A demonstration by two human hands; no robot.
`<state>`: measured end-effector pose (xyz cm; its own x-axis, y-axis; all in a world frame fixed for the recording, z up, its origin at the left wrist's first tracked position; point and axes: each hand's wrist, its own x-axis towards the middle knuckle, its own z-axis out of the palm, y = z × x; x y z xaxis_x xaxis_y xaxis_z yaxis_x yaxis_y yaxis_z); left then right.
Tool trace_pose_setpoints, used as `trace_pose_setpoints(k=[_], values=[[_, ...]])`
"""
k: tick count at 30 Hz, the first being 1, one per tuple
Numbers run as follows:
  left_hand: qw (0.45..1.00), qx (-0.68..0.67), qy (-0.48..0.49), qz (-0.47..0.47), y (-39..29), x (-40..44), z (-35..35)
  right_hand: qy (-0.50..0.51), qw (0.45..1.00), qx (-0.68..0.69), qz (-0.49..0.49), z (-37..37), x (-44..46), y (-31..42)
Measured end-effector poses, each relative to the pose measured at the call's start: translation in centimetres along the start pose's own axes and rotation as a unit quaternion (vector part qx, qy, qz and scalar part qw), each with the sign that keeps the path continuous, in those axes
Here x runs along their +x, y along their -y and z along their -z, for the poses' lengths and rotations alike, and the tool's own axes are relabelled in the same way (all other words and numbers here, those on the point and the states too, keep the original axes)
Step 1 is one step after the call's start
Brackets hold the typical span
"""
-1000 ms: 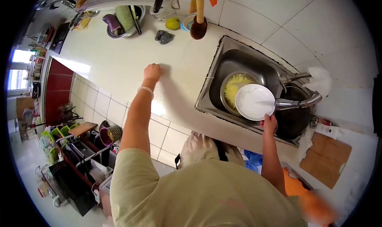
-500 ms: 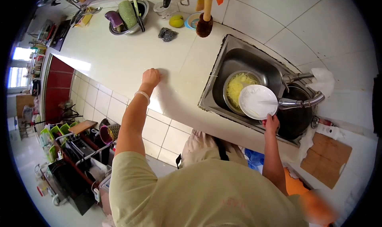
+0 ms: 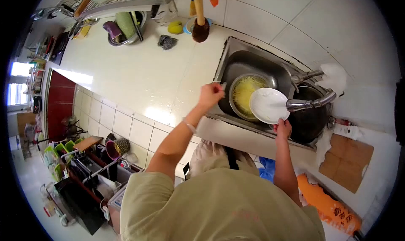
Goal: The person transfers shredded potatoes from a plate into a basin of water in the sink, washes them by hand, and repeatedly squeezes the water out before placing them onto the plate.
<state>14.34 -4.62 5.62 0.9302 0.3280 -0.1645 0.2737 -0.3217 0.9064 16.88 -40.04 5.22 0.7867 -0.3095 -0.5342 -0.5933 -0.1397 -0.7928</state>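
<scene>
My right hand (image 3: 282, 128) grips the rim of a white plate (image 3: 268, 113), tilted under the faucet spout (image 3: 300, 104) with what looks like water running onto it. Partly behind the plate, a metal bowl (image 3: 232, 98) of pale yellow shreds (image 3: 248, 90) stands in the sink basin (image 3: 278, 74). At the sink's left edge is my left hand (image 3: 212, 94), its fingers pinched together. Something small and pale may be at those fingertips, too small to name.
On the counter (image 3: 139, 72) lie a dark scouring pad (image 3: 167, 41), a yellow-green fruit (image 3: 175, 28) and a bowl of vegetables (image 3: 141, 35). A wooden-handled brush (image 3: 200, 30) hangs near the wall. Cardboard (image 3: 346, 161) lies right of the sink.
My left hand has moved right, from the counter to the sink's left edge. The right hand still holds the plate under the faucet. Wet streaks now show on the counter.
</scene>
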Motion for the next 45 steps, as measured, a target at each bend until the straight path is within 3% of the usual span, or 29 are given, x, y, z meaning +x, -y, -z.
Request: trace_pose_setpoints(k=[3, 4, 5, 7, 9, 11, 12, 14, 15, 19, 21, 22, 24, 25, 26, 28, 29, 31, 33, 34, 36, 38, 39, 41, 45], values=[[0.992, -0.01, 0.102, -0.079, -1.7, 0.7, -5.9, -0.004, 1.0, -0.016, 0.007, -0.1, 0.3, -0.1], [0.982, 0.081, 0.131, -0.108, -1.8, 0.8, -6.8, 0.0, 1.0, -0.013, -0.001, -0.1, 0.2, 0.1], [0.981, 0.079, 0.135, -0.111, -1.7, 1.0, -7.1, 0.004, 1.0, -0.01, -0.009, -0.1, 0.1, 0.2], [0.969, 0.219, 0.063, -0.099, -1.6, 1.5, -6.3, -0.016, 1.0, -0.006, -0.004, -0.3, -0.2, 0.4], [0.96, 0.239, -0.072, -0.13, -1.2, 1.8, -4.1, 0.006, 1.0, 0.014, -0.009, -0.2, -0.1, 0.3], [0.935, 0.296, -0.141, -0.131, -0.6, 2.2, -2.3, 0.014, 0.999, 0.027, -0.012, 0.1, 0.3, -0.2], [0.935, 0.296, -0.143, -0.134, -0.1, 2.6, -1.8, 0.018, 1.0, 0.022, -0.007, -0.1, 0.2, -0.3], [0.946, 0.314, -0.075, -0.022, 1.8, 3.3, -1.7, 0.019, 1.0, 0.01, -0.002, -0.6, -0.4, -0.4], [0.946, 0.313, -0.078, -0.022, 2.9, 3.7, -2.2, 0.021, 1.0, 0.009, 0.001, -0.8, -0.6, -0.3], [0.933, 0.342, -0.113, -0.026, 4.4, 3.4, -3.3, 0.078, 0.99, 0.055, -0.102, -2.0, -1.3, -0.5], [0.933, 0.336, -0.131, -0.019, 3.7, 2.8, -3.4, 0.155, 0.93, 0.207, -0.261, -2.2, -1.2, -1.2], [0.956, 0.281, -0.085, 0.014, 2.9, 2.5, -3.4, 0.152, 0.931, 0.204, -0.261, -2.3, -1.3, -1.3], [0.973, 0.222, -0.035, 0.045, 2.1, 2.3, -4.3, 0.212, 0.86, 0.283, -0.369, -2.9, -1.4, -1.3], [0.992, 0.007, 0.042, 0.12, 2.6, 2.4, -5.4, 0.211, 0.861, 0.281, -0.369, -3.0, -1.8, -1.1], [0.953, -0.208, 0.113, 0.188, 3.2, 2.5, -6.5, 0.224, 0.836, 0.301, -0.401, -3.0, -2.2, -0.8], [0.914, -0.325, 0.168, 0.176, 5.7, 2.2, -10.2, 0.245, 0.809, 0.312, -0.433, -3.6, -3.0, 0.5], [0.951, -0.214, 0.136, 0.176, 5.3, 1.6, -10.8, 0.269, 0.805, 0.315, -0.425, -3.5, -3.5, 1.0], [0.995, 0.083, 0.055, 0.004, 5.3, 0.6, -10.9, 0.301, 0.798, 0.309, -0.421, -4.6, -4.5, 2.6], [0.995, 0.001, 0.098, 0.008, 6.8, 0.0, -11.5, 0.288, 0.84, 0.276, -0.368, -6.3, -6.0, 4.1], [0.982, 0.14, 0.102, -0.076, 5.8, -0.6, -10.2, 0.335, 0.849, 0.247, -0.325, -7.7, -6.7, 5.2], [0.99, 0.035, 0.099, -0.097, 7.6, -3.2, -10.6, 0.359, 0.891, 0.145, -0.239, -11.6, -8.4, 7.1], [0.991, 0.003, 0.134, -0.027, 8.5, -5.0, -10.8, 0.397, 0.908, 0.046, -0.122, -15.9, -9.7, 7.5], [0.981, 0.163, 0.082, -0.065, 6.2, -6.1, -9.4, 0.402, 0.914, -0.023, -0.055, -18.1, -9.9, 7.1], [0.995, 0.082, -0.013, -0.052, 5.8, -6.8, -7.6, 0.39, 0.915, -0.101, 0.018, -21.9, -10.7, 6.6], [0.991, 0.072, -0.002, -0.109, 6.1, -7.8, -4.5, 0.402, 0.898, -0.173, 0.039, -27.3, -11.3, 5.4]])
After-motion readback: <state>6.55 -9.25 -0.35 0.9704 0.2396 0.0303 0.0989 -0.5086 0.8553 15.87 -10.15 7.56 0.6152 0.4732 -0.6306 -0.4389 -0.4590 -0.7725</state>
